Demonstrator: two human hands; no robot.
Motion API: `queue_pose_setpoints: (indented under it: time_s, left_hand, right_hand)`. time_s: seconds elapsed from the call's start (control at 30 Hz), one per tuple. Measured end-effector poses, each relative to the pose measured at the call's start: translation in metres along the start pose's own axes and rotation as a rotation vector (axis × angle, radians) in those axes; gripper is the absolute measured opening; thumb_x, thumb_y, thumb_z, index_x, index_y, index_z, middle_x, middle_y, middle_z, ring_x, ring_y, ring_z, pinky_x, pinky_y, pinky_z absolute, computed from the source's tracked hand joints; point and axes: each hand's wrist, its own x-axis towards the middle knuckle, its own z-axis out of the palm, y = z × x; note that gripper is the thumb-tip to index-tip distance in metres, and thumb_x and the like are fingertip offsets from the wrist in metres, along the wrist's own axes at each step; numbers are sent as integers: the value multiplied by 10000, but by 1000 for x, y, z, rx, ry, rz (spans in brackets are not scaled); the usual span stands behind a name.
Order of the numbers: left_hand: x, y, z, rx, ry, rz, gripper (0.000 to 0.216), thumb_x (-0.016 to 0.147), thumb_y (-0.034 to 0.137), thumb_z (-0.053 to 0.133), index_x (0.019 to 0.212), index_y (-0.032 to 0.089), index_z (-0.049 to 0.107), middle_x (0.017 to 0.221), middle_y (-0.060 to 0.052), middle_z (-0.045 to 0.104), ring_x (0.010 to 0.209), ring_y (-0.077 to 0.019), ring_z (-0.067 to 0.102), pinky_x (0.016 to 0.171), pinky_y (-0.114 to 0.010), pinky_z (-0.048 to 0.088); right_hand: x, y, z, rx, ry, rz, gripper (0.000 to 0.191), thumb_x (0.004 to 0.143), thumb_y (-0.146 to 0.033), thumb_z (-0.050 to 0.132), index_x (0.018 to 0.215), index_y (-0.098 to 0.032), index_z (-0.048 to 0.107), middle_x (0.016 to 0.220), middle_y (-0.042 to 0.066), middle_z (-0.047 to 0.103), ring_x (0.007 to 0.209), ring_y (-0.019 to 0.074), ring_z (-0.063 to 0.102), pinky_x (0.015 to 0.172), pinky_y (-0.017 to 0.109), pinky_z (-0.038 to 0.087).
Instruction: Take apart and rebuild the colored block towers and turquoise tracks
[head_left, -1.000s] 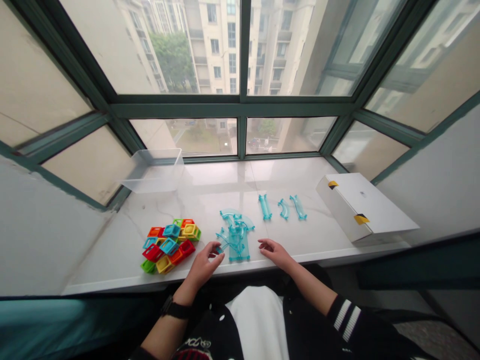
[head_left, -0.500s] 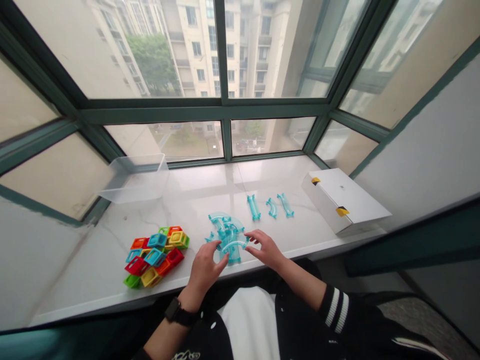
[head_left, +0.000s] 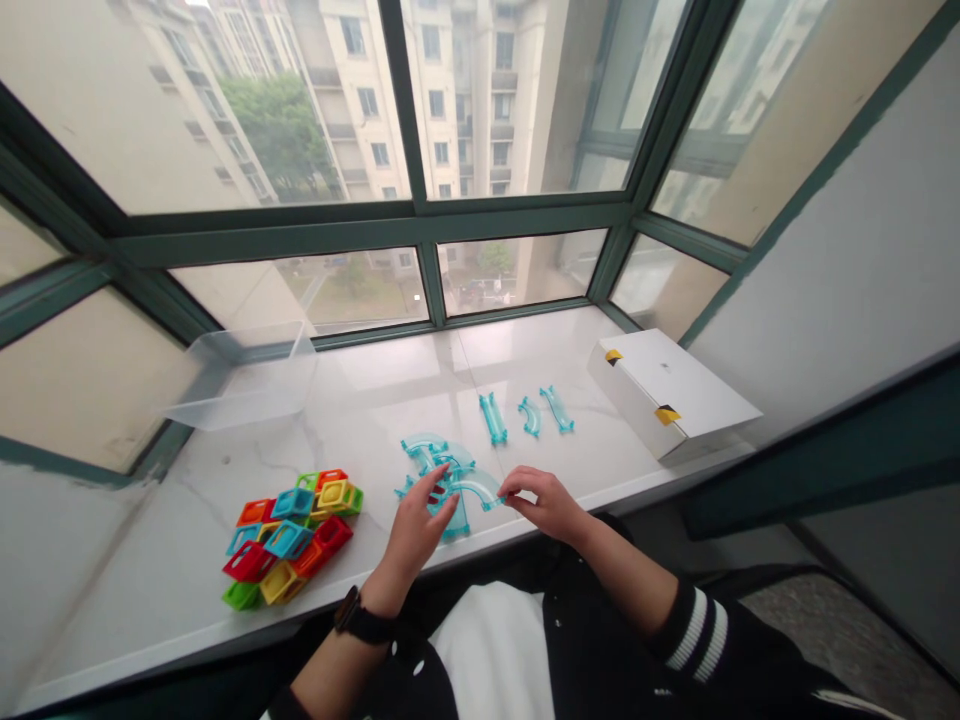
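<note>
While I am looking down through the head camera, my right hand (head_left: 547,500) is pinching the right end of a curved blue track piece (head_left: 476,488); its long axis is running left to right between both hands; my left hand (head_left: 415,522) is touching the other end, though I cannot tell whether it is gripping; the piece is lying at the near edge of the track pile (head_left: 424,447) on the marble windowsill (head_left: 390,390).

the left hand (head_left: 415,528) covers the near side of the blue track heap (head_left: 429,452), hiding its fingers' grip; the mark on the white box (head_left: 679,385) is too small to read.
</note>
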Motion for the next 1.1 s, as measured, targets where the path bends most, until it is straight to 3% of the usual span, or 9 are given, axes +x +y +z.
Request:
queue_pose_setpoints:
  time_s: [0.17,0.33,0.47,0.63,0.77,1.1]
  left_hand:
    - [22,11,11,9,17,78,551,947,397,639,1478,287,538,1428,-94,645,1142,-256,682,956,-428,594]
    - [35,32,33,-23,91,190,486,975,335,602,1448,262,516,1514,-139,508,1364,-291,551,1033,-437,563]
    - [41,45,63,-117,-70,231,404,983,304,588,1384,273,555,1410,-108,577,1309,-260,585,1056,-429,556]
    - [57,52,103,-254,-261,224,539,956,312,638,1481,293,516,1521,-118,534,1352,-268,568,1090,-460,550]
    - [74,48,128,-327,-328,152,619,930,319,672,1522,286,495,1582,-138,492,1346,-291,579,1076,-490,554]
    - [128,26,181,-447,-377,-183,853,804,343,819,1564,236,447,1666,-198,393,1378,-381,568,1051,-509,543]
  right_hand:
    - [0,6,-13,-57,-9,-23,154,993,-341,650,975,-266,783,977,61,739,907,218,697,872,358,572]
    - [1,25,-23,-125,181,-13,126,982,-269,639,948,-268,761,929,48,730,891,224,692,853,360,554]
    - [1,40,-35,-222,284,44,115,966,-237,637,945,-264,747,916,49,725,890,230,689,856,364,548]
    - [3,56,-50,-301,352,116,123,946,-214,619,953,-262,732,932,54,725,862,228,685,858,368,546]
    - [9,78,-58,-348,394,160,139,929,-191,605,942,-256,728,936,50,724,838,221,676,844,362,537]
    - [48,142,-68,-450,421,283,160,899,-173,588,933,-245,727,984,38,732,766,190,667,816,343,526]
